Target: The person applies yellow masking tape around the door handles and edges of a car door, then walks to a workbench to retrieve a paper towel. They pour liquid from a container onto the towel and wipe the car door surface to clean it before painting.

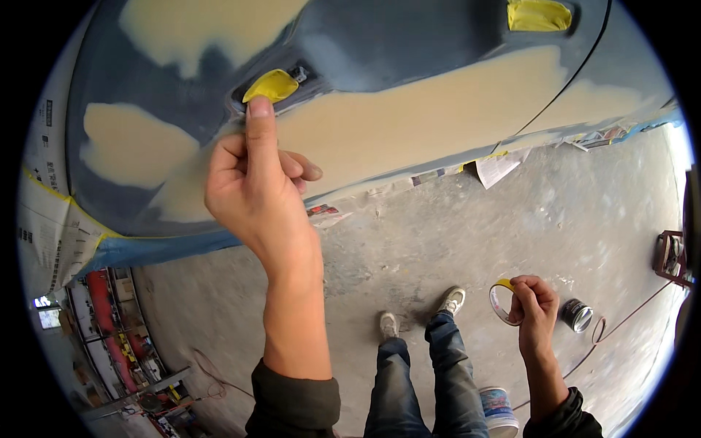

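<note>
My left hand point(252, 171) is raised to a grey car body panel point(409, 44) with cream filler patches point(431, 109). Its thumb is stretched up and presses the lower end of a piece of yellow masking tape point(274, 85). The tape covers most of a small recess in the panel, and one end of that recess shows dark. The other fingers curl in, with nothing visible in them. Lower right, away from the panel, my right hand point(537, 303) grips the rim of a roll of masking tape point(499, 303), yellow outside and white inside.
Another recess, upper right, is covered with yellow tape point(539, 15). Newspaper point(500, 168) and blue sheeting point(161, 248) line the panel's lower edge. A can point(577, 315), a bucket point(499, 412) and a hose point(573, 365) are on the concrete floor. Shelving point(117, 328) stands at left.
</note>
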`<action>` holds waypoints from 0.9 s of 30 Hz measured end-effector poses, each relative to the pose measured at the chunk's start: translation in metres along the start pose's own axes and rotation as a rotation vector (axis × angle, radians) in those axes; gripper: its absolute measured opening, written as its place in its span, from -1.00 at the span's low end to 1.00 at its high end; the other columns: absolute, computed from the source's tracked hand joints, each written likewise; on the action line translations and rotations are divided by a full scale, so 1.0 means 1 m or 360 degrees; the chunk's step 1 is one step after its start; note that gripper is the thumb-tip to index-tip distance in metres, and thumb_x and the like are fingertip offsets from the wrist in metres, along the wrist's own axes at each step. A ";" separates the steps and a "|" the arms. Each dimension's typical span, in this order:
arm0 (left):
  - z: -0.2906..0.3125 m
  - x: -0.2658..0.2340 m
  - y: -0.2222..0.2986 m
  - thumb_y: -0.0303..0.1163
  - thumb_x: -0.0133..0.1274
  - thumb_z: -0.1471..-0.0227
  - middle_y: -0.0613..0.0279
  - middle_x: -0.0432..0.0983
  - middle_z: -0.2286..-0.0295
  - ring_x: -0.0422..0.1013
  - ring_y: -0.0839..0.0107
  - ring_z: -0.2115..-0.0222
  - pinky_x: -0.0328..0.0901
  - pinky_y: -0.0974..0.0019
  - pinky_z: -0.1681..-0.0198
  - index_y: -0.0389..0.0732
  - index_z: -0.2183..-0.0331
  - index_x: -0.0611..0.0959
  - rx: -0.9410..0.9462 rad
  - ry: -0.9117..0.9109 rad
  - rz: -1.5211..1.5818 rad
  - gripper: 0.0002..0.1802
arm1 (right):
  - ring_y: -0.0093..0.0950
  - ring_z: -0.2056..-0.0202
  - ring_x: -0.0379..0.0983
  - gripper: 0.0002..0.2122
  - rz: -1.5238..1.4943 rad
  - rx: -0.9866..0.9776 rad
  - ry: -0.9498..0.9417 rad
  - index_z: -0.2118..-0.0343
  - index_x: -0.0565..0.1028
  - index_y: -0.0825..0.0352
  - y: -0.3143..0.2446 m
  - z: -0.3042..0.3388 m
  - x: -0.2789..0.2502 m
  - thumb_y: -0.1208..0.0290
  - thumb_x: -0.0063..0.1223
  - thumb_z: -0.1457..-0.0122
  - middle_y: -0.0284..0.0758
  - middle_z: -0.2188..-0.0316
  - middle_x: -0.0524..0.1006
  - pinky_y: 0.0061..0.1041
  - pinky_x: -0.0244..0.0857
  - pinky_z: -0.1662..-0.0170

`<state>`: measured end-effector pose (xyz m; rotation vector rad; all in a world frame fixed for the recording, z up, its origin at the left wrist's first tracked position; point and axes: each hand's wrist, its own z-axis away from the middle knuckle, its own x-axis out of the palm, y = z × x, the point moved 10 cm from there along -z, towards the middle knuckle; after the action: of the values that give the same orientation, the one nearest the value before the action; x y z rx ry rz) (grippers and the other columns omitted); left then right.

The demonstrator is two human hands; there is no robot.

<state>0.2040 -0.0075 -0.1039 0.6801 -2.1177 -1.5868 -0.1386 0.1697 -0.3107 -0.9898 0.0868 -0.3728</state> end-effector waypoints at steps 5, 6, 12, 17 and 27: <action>0.044 -0.004 -0.043 -0.26 0.12 -0.18 0.38 0.20 0.78 0.24 0.51 0.77 0.09 0.45 0.67 -0.10 0.65 0.32 -0.0192 -0.0235 -0.0018 -0.55 | -0.71 0.74 0.18 -0.81 -0.0020 -0.0010 0.0134 0.19 0.56 0.44 0.030 0.017 -0.011 0.44 -0.04 -0.31 -0.45 0.72 0.39 -0.69 0.02 0.67; 0.059 -0.009 -0.057 -0.27 0.10 -0.19 0.37 0.21 0.78 0.25 0.51 0.77 0.11 0.44 0.67 -0.11 0.64 0.32 -0.0256 -0.0324 -0.0020 -0.56 | -0.71 0.76 0.18 -0.79 0.0003 -0.0018 0.0169 0.16 0.56 0.44 0.033 0.024 -0.011 0.43 -0.05 -0.32 -0.45 0.73 0.39 -0.69 0.01 0.68; 0.224 -0.102 -0.155 -0.31 0.07 -0.21 0.28 0.36 0.75 0.35 0.51 0.72 0.21 0.44 0.63 -0.17 0.57 0.39 -0.1037 -0.0760 -0.0030 -0.65 | -0.75 0.72 0.17 -0.68 0.0137 -0.0041 0.0128 -0.08 0.47 0.42 0.096 0.082 0.006 0.48 -0.09 -0.31 -0.52 0.70 0.37 -0.71 0.02 0.64; 0.349 -0.226 -0.155 -0.31 0.11 -0.20 0.30 0.44 0.69 0.35 0.59 0.68 0.17 0.52 0.59 -0.23 0.56 0.48 -0.1540 -0.1148 -0.0096 -0.67 | -0.76 0.62 0.17 -0.54 0.0221 0.0020 0.0107 -0.24 0.32 0.30 0.148 0.177 0.060 0.56 -0.09 -0.24 -0.57 0.62 0.37 -0.69 0.05 0.55; 0.239 -0.457 -0.039 -0.25 0.05 -0.24 0.29 0.50 0.69 0.38 0.59 0.69 0.27 0.48 0.58 -0.23 0.56 0.51 -0.1070 -0.1174 -0.0336 -0.63 | -0.03 0.46 0.49 -0.45 0.0987 -0.0210 -0.0413 -0.27 0.09 0.26 0.147 0.423 0.179 0.43 -0.16 -0.19 -0.05 0.55 0.52 -0.14 0.34 0.34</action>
<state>0.4338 0.4407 -0.2204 0.0765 -1.7317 -2.7860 0.1693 0.5182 -0.1820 -1.0787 0.1784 0.3329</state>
